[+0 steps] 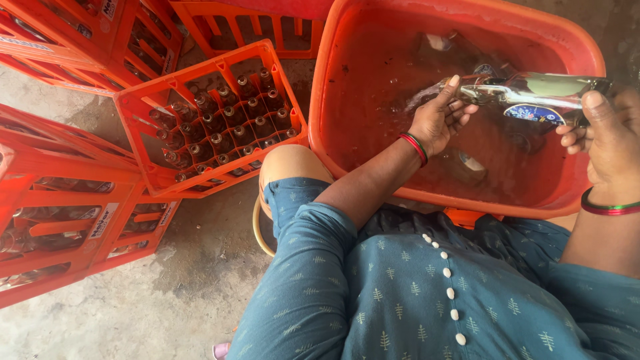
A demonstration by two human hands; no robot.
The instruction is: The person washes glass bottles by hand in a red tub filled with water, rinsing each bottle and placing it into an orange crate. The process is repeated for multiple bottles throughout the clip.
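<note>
A clear glass bottle [533,93] with a blue label lies sideways over a large orange tub [327,87] of murky water. My right hand [610,143] grips its body at the right. My left hand [440,117] holds the bottle's neck end, thumb raised, and water splashes there. More bottles [467,167] lie sunk in the tub water. Both wrists wear red and green bangles.
An orange crate [143,143] filled with several upright glass bottles sits to the left of the tub. More orange crates [60,227] with bottles are stacked at the far left and along the top. My knees in blue patterned cloth are below, over a concrete floor [153,313].
</note>
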